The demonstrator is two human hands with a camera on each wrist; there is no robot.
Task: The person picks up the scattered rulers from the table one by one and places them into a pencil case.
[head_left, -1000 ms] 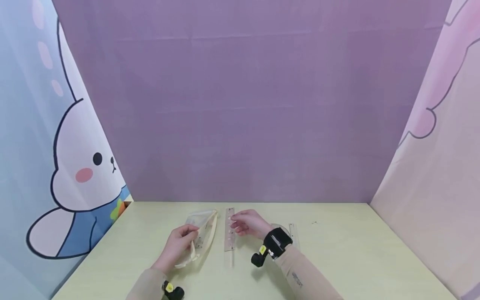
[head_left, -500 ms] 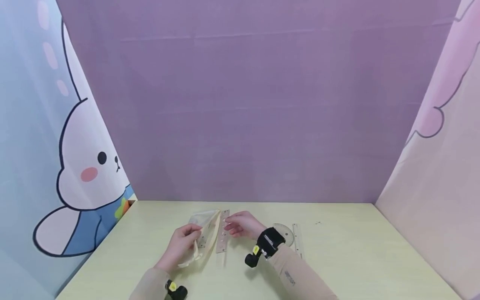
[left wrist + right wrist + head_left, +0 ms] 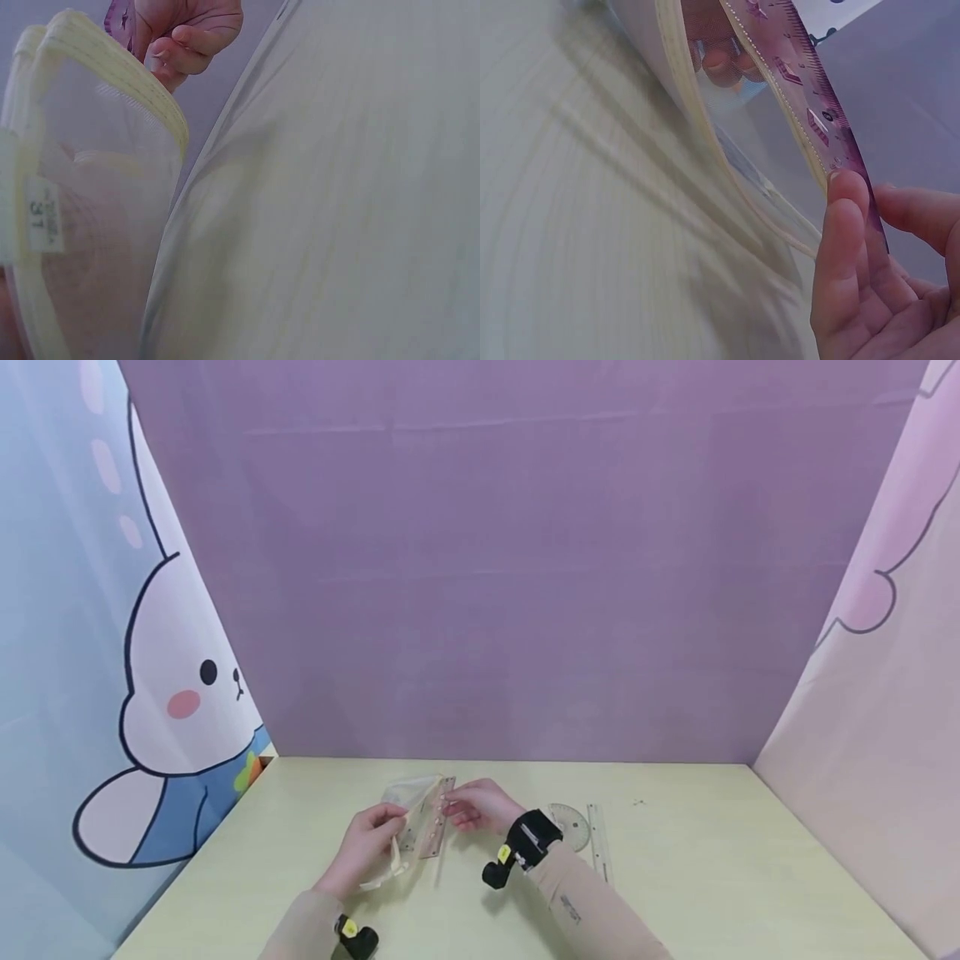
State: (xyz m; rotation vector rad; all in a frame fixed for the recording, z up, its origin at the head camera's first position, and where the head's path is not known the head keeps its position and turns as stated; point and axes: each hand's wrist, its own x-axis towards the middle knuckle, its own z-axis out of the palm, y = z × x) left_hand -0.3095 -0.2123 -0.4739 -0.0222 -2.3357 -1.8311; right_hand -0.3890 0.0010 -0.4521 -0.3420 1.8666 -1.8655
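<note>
The right hand [image 3: 480, 806], fingers clamped on a translucent purple plastic ruler [image 3: 802, 90], has brought it leftward to the cream-rimmed, see-through mesh pouch [image 3: 112, 202] the left hand [image 3: 367, 843] pinches; insertion is unclear.

purple printed ruler [image 3: 812, 105], cream-edged pouch [image 3: 112, 172], mauve backdrop [image 3: 510, 560], yellowish table [image 3: 720, 860]

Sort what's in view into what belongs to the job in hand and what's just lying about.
In the job:
cream-edged mesh pouch, held by the left hand
pink-purple ruler, pinched in the right hand

Seemingly just lying about, in neither hand:
protractor
clear ruler
</note>
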